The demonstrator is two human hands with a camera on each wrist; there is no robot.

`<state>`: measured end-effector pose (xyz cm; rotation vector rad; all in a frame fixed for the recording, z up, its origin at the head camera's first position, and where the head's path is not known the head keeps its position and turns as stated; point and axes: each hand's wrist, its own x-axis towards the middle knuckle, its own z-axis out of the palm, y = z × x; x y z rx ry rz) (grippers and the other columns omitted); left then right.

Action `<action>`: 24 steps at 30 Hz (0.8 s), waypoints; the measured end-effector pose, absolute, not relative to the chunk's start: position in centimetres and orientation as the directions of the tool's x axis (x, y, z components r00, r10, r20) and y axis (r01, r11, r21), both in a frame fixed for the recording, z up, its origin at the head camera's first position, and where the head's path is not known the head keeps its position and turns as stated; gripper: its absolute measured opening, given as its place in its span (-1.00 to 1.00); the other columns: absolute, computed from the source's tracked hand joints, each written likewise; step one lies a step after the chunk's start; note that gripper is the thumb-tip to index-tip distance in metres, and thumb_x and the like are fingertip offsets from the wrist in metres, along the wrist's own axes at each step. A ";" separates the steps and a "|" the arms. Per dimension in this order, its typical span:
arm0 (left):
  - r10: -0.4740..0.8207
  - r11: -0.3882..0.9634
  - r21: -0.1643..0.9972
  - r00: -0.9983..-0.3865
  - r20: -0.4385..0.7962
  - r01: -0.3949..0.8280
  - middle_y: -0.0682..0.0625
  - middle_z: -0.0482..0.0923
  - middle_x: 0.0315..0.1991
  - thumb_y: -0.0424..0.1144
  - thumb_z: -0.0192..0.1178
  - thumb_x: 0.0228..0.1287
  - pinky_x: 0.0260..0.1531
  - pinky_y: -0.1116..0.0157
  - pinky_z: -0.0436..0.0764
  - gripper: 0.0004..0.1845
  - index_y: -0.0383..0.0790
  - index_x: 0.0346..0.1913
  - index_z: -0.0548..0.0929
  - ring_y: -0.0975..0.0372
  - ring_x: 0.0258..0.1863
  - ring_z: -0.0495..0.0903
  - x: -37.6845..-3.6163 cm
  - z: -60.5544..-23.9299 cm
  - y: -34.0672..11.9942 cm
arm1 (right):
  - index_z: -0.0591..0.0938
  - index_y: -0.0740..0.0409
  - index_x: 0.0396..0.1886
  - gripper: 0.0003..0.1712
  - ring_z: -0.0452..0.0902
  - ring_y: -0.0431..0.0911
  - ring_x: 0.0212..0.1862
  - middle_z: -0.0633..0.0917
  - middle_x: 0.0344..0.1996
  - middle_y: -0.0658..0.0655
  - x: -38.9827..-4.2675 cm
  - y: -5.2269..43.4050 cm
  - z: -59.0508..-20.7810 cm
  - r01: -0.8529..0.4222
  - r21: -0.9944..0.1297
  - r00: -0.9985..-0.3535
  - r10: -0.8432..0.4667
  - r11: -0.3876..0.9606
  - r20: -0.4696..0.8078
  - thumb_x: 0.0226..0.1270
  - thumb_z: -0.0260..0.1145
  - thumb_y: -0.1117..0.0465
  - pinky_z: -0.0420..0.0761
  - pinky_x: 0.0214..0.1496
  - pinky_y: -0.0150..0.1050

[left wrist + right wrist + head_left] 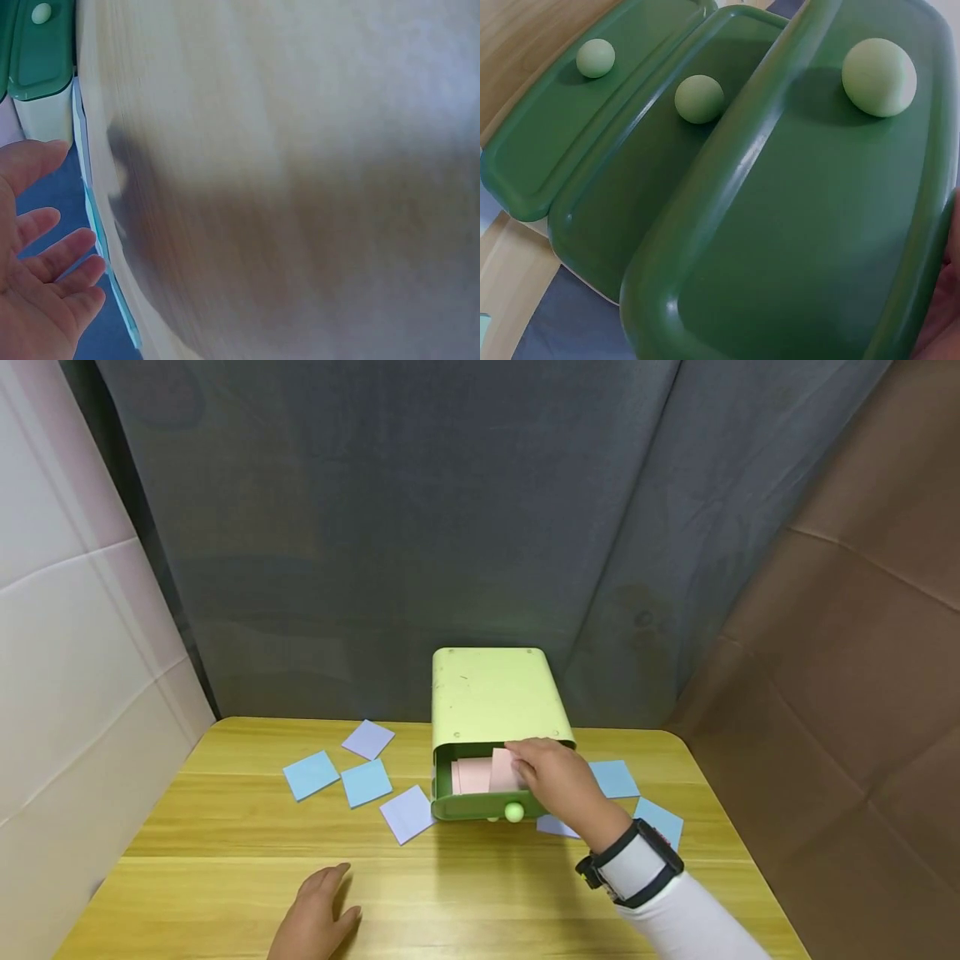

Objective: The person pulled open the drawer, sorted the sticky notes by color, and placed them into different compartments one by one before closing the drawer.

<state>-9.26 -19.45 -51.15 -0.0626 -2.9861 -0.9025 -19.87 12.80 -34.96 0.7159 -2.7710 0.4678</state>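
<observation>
A small cabinet (495,693) with a light green shell has its top drawer (465,808) pulled out. Pink sticky notes (472,775) lie inside that drawer. Over its right part, my right hand (558,781) pinches another pink sticky note (503,770), which stands tilted in the drawer; the fingertips are partly hidden. In the right wrist view only a bit of this hand shows, beside the dark green drawer front (802,217) with its round knob (879,77). Holding nothing, my left hand (315,917) is over the table's front left, fingers loosely bent and thumb apart.
Left of the cabinet lie blue notes (311,775) and purple notes (368,740) on the wooden table (225,860). More blue notes (615,778) and a purple note (556,827) lie at its right, partly behind my right arm. A dark cloth (375,543) hangs behind.
</observation>
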 end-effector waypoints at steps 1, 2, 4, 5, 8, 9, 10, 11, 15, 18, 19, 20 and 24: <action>0.032 0.831 0.554 -0.999 0.035 0.046 -0.30 0.52 0.07 -0.28 0.46 0.00 0.07 -0.12 0.51 -0.35 -0.42 0.18 0.49 -0.22 0.11 0.45 -9.3 -51.1 -19.5 | 0.65 0.14 0.11 -0.65 0.60 0.01 0.06 0.70 0.00 0.10 -19.8 12.8 -35.0 -0.507 -0.239 -0.847 -0.428 0.828 0.315 0.33 0.31 0.25 0.64 0.02 -0.06; 0.032 0.831 0.554 -0.999 0.036 0.047 -0.30 0.52 0.07 -0.28 0.46 0.00 0.07 -0.12 0.50 -0.35 -0.42 0.17 0.49 -0.22 0.11 0.45 -9.2 -51.1 -19.5 | 0.65 0.14 0.11 -0.64 0.60 0.01 0.07 0.70 0.00 0.10 -19.8 12.8 -35.0 -0.508 -0.237 -0.845 -0.427 0.828 0.321 0.32 0.32 0.24 0.63 0.03 -0.06; 0.033 0.830 0.555 -0.999 0.039 0.049 -0.30 0.53 0.07 -0.28 0.46 -0.01 0.07 -0.12 0.50 -0.35 -0.43 0.17 0.49 -0.22 0.11 0.45 -9.2 -51.1 -19.5 | 0.65 0.14 0.11 -0.63 0.60 0.01 0.07 0.70 0.01 0.09 -19.7 12.7 -35.1 -0.508 -0.237 -0.844 -0.424 0.828 0.329 0.32 0.33 0.24 0.63 0.04 -0.06; 0.032 0.830 0.555 -0.999 0.039 0.049 -0.30 0.53 0.06 -0.28 0.46 -0.01 0.07 -0.12 0.50 -0.35 -0.43 0.17 0.49 -0.22 0.11 0.45 -9.2 -51.1 -19.5 | 0.65 0.14 0.12 -0.63 0.60 0.00 0.07 0.70 0.01 0.09 -19.6 12.7 -35.0 -0.505 -0.241 -0.845 -0.420 0.829 0.331 0.32 0.33 0.23 0.63 0.04 -0.05; 0.032 0.830 0.555 -0.999 0.038 0.048 -0.29 0.53 0.06 -0.28 0.46 -0.01 0.07 -0.13 0.50 -0.35 -0.43 0.17 0.48 -0.22 0.11 0.45 -9.2 -51.2 -19.5 | 0.65 0.14 0.12 -0.62 0.60 0.01 0.07 0.70 0.01 0.09 -19.5 12.6 -35.0 -0.500 -0.241 -0.847 -0.413 0.832 0.335 0.31 0.34 0.23 0.63 0.04 -0.05; 0.031 0.831 0.555 -0.999 0.037 0.047 -0.29 0.53 0.06 -0.28 0.47 -0.01 0.07 -0.13 0.50 -0.35 -0.42 0.17 0.48 -0.22 0.11 0.45 -9.3 -51.2 -19.5 | 0.65 0.15 0.11 -0.62 0.60 0.02 0.07 0.70 0.01 0.09 -19.4 12.6 -35.0 -0.500 -0.237 -0.846 -0.411 0.833 0.340 0.30 0.35 0.23 0.63 0.04 -0.05; 0.031 0.831 0.555 -0.999 0.035 0.045 -0.29 0.53 0.07 -0.28 0.47 -0.01 0.07 -0.13 0.51 -0.35 -0.42 0.17 0.48 -0.22 0.11 0.45 -9.3 -51.2 -19.5 | 0.65 0.15 0.11 -0.61 0.60 0.02 0.07 0.70 0.01 0.09 -19.4 12.5 -35.0 -0.497 -0.232 -0.846 -0.408 0.836 0.343 0.29 0.35 0.22 0.63 0.03 -0.05; 0.031 0.831 0.555 -0.999 0.033 0.044 -0.29 0.53 0.07 -0.28 0.47 -0.01 0.06 -0.13 0.51 -0.35 -0.42 0.17 0.48 -0.22 0.11 0.45 -9.3 -51.2 -19.5 | 0.65 0.15 0.11 -0.61 0.60 0.02 0.07 0.70 0.01 0.10 -19.4 12.5 -35.0 -0.494 -0.229 -0.847 -0.404 0.839 0.346 0.28 0.36 0.22 0.64 0.03 -0.04; 0.026 0.829 0.558 -0.999 0.022 0.034 -0.30 0.52 0.08 -0.28 0.46 0.01 0.06 -0.13 0.51 -0.35 -0.41 0.18 0.48 -0.23 0.11 0.45 -9.2 -51.2 -19.6 | 0.66 0.17 0.09 -0.59 0.60 0.03 0.06 0.70 0.00 0.11 -19.3 12.4 -34.9 -0.470 -0.219 -0.855 -0.381 0.855 0.351 0.23 0.40 0.20 0.65 -0.01 -0.04; 0.024 0.830 0.558 -1.000 0.019 0.030 -0.31 0.52 0.08 -0.28 0.46 0.01 0.06 -0.13 0.51 -0.36 -0.41 0.18 0.48 -0.23 0.11 0.45 -9.2 -51.2 -19.6 | 0.67 0.18 0.07 -0.58 0.61 0.04 0.05 0.71 -0.01 0.12 -19.1 12.4 -34.8 -0.452 -0.215 -0.863 -0.364 0.866 0.350 0.21 0.42 0.18 0.66 -0.06 -0.04; 0.024 0.829 0.559 -1.000 0.017 0.029 -0.31 0.52 0.08 -0.28 0.46 0.01 0.05 -0.13 0.51 -0.36 -0.41 0.18 0.48 -0.24 0.11 0.44 -9.2 -51.1 -19.6 | 0.68 0.17 0.07 -0.58 0.61 0.04 0.04 0.71 -0.02 0.12 -19.1 12.3 -34.8 -0.447 -0.210 -0.865 -0.360 0.870 0.351 0.20 0.43 0.17 0.66 -0.07 -0.04; 0.024 0.827 0.561 -1.000 0.017 0.029 -0.31 0.51 0.08 -0.28 0.45 0.01 0.05 -0.14 0.51 -0.36 -0.41 0.18 0.48 -0.24 0.12 0.44 -9.2 -51.1 -19.7 | 0.68 0.17 0.06 -0.58 0.61 0.05 0.03 0.71 -0.03 0.13 -19.0 12.3 -34.8 -0.443 -0.207 -0.866 -0.356 0.872 0.352 0.20 0.43 0.16 0.66 -0.08 -0.03; 0.025 0.819 0.573 -1.000 0.019 0.031 -0.31 0.51 0.08 -0.29 0.45 0.02 0.05 -0.14 0.51 -0.36 -0.42 0.18 0.48 -0.23 0.12 0.43 -9.2 -51.0 -19.7 | 0.68 0.17 0.05 -0.56 0.62 0.06 0.02 0.71 -0.04 0.15 -19.1 12.2 -34.8 -0.431 -0.198 -0.871 -0.349 0.880 0.346 0.18 0.44 0.13 0.66 -0.05 0.00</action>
